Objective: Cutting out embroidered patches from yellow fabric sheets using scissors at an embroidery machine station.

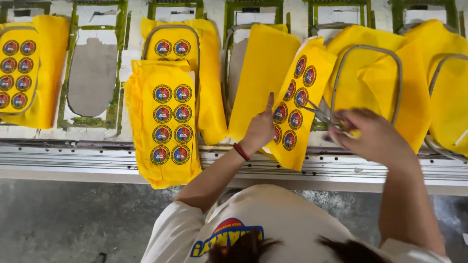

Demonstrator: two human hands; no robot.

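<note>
A yellow cloth piece (297,104) with two columns of round red-and-blue embroidered badges lies tilted across the machine bed. My left hand (261,127), a red band at its wrist, holds that piece at its left edge, one finger pointing up. My right hand (373,136) is blurred and grips thin metal snips (319,115), whose tips reach the right edge of the badge piece. A plain yellow cloth (261,78) lies just left of it.
A stack of badge-covered yellow pieces (165,122) lies to the left, with more at the far left (19,68). Grey hoop frames (368,51) hold yellow cloth on the right. An empty hoop opening (92,75) shows. A metal rail (87,158) runs along the bed's front edge.
</note>
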